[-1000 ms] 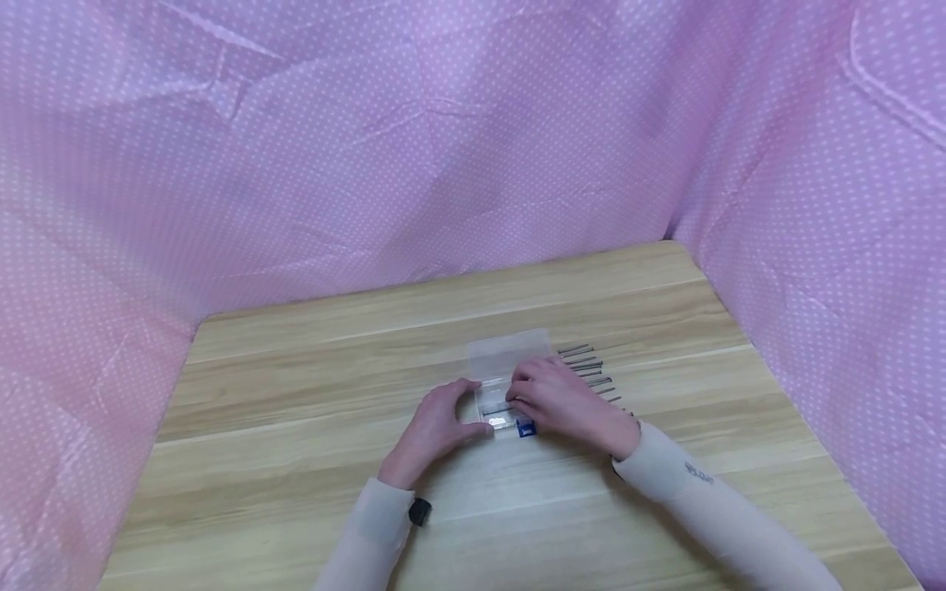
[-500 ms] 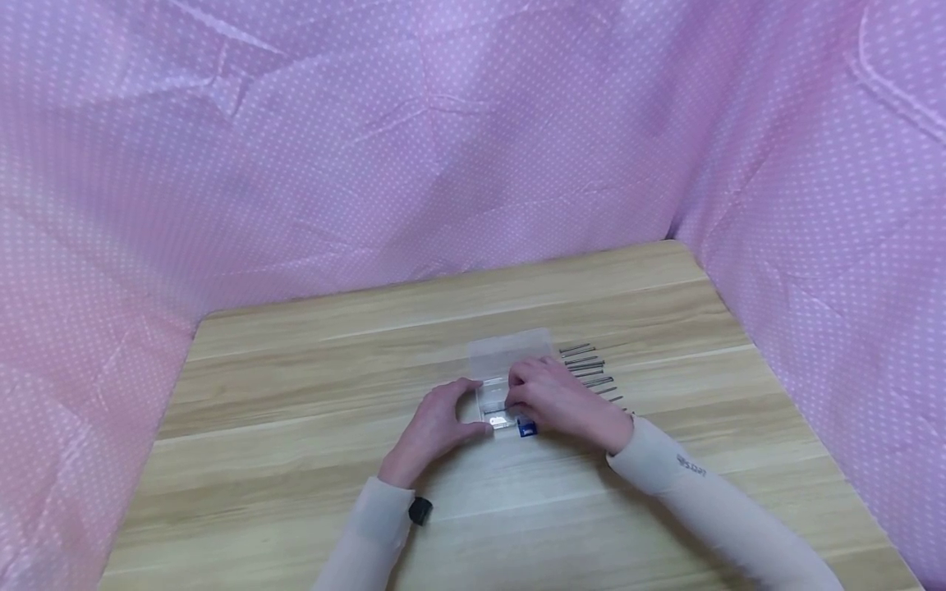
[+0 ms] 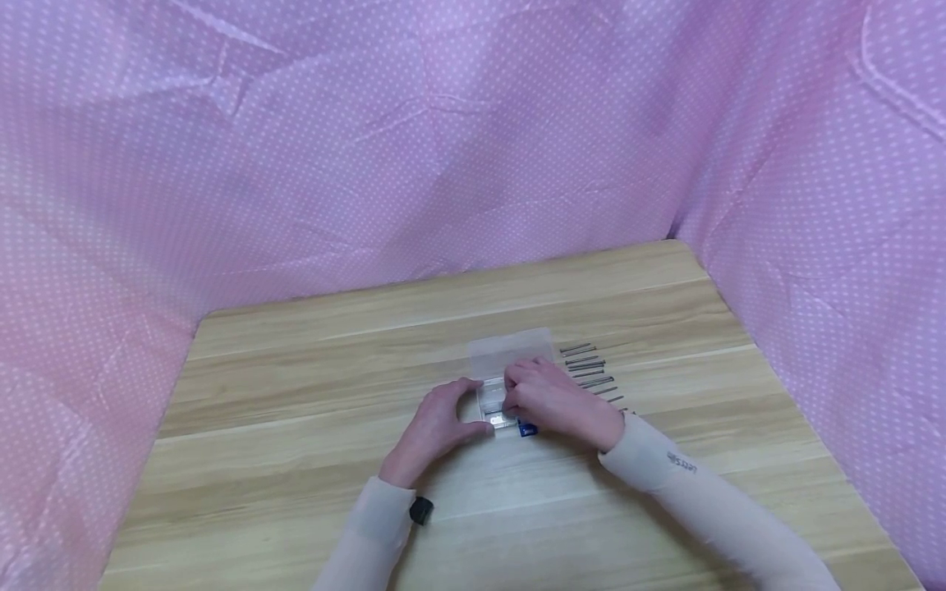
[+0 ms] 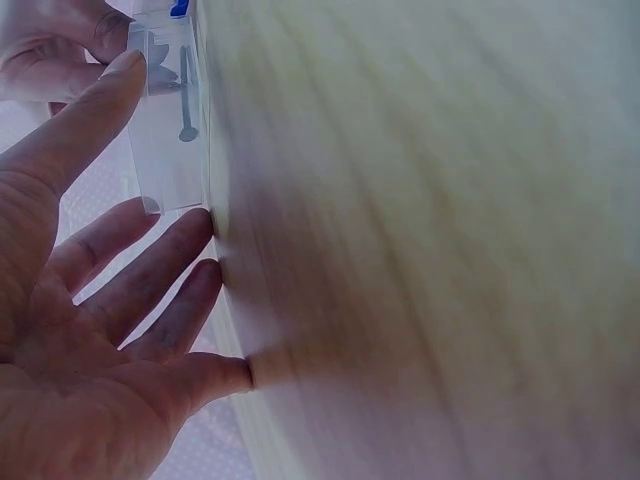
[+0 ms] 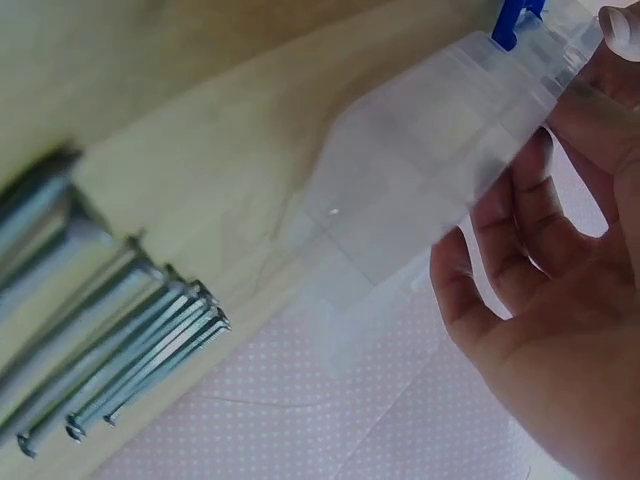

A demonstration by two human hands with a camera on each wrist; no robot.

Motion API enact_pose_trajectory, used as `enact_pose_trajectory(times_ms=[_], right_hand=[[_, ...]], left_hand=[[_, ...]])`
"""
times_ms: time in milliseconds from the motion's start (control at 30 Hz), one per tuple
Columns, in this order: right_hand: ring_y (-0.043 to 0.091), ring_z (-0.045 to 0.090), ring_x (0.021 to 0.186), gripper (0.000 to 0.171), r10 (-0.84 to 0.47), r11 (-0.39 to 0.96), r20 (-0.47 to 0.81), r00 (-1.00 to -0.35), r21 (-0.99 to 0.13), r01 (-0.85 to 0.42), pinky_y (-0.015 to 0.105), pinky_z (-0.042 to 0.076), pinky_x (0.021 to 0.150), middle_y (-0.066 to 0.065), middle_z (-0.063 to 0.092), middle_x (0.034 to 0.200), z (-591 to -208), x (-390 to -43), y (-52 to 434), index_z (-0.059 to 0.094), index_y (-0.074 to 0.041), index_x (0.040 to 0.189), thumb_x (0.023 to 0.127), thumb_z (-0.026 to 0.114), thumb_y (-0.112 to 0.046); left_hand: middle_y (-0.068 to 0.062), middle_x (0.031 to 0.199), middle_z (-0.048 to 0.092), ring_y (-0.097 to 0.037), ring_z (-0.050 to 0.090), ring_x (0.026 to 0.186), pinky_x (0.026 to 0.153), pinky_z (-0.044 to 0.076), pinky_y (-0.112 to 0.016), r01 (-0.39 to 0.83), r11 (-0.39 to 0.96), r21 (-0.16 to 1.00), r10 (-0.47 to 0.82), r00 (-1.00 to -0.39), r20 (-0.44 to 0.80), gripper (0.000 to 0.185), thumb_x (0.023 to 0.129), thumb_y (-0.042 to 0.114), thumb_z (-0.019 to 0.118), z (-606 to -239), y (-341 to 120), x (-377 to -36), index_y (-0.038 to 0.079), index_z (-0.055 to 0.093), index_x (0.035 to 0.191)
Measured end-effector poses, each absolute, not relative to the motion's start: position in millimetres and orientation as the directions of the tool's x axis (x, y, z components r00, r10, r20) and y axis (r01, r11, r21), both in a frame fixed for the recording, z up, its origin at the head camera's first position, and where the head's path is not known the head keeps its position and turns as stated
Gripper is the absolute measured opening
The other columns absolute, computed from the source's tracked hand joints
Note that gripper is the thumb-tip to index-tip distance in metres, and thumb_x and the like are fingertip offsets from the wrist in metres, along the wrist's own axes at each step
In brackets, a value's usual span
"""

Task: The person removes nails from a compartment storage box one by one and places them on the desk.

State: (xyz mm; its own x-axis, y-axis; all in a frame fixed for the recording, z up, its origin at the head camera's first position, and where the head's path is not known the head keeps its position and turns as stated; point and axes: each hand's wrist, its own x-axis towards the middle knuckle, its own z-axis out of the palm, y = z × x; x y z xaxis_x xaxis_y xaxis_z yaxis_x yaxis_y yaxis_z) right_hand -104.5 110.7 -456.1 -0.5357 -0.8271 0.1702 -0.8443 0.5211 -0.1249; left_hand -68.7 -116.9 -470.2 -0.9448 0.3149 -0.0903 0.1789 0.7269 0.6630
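Light, stiff, slick clear plastic box (image 3: 510,373); best gripped at the side walls. Left hand (image 3: 436,423) steadying it, fingers nearly straight; right hand (image 3: 550,402) pinching its front edge beside loose nails (image 3: 587,369).

I am keeping both forearms angled inward over the work area, sleeves covering them to the wrists. My left hand (image 3: 436,423) is lying low with fingers spread and nearly straight, thumb extended forward. My right hand (image 3: 550,402) is sitting just beside it, knuckles up, fingers (image 5: 505,215) bending down and curling inward at the tips
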Motion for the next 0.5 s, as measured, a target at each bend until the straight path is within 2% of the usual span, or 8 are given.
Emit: enact_pose_trajectory(times_ms=[300,500], right_hand=[[0.015,0.048,0.085,0.007,-0.843,0.514,0.091,-0.530,-0.153,-0.844,0.036,0.046,0.081,-0.007,0.052,0.089,-453.2,-107.3,107.1,0.078,-0.025,0.086,0.092,0.079,-0.023],[0.014,0.047,0.086,0.004,-0.878,0.444,0.123,-0.462,-0.147,-0.884,0.035,0.044,0.078,-0.008,0.051,0.089,-454.5,-110.8,102.4,0.079,-0.027,0.087,0.090,0.081,-0.027]], left_hand=[[-0.012,0.133,0.067,-0.033,0.058,0.128,0.110,0.045,-0.050,0.180,0.720,0.670,0.312,-0.947,-0.080,0.067,0.079,0.033,0.091,-470.3,-117.5,-68.3,0.007,0.064,0.134],[-0.011,0.132,0.067,-0.032,0.059,0.127,0.109,0.045,-0.050,0.189,0.724,0.664,0.315,-0.946,-0.074,0.067,0.078,0.034,0.092,-470.1,-117.2,-68.0,0.008,0.065,0.133]])
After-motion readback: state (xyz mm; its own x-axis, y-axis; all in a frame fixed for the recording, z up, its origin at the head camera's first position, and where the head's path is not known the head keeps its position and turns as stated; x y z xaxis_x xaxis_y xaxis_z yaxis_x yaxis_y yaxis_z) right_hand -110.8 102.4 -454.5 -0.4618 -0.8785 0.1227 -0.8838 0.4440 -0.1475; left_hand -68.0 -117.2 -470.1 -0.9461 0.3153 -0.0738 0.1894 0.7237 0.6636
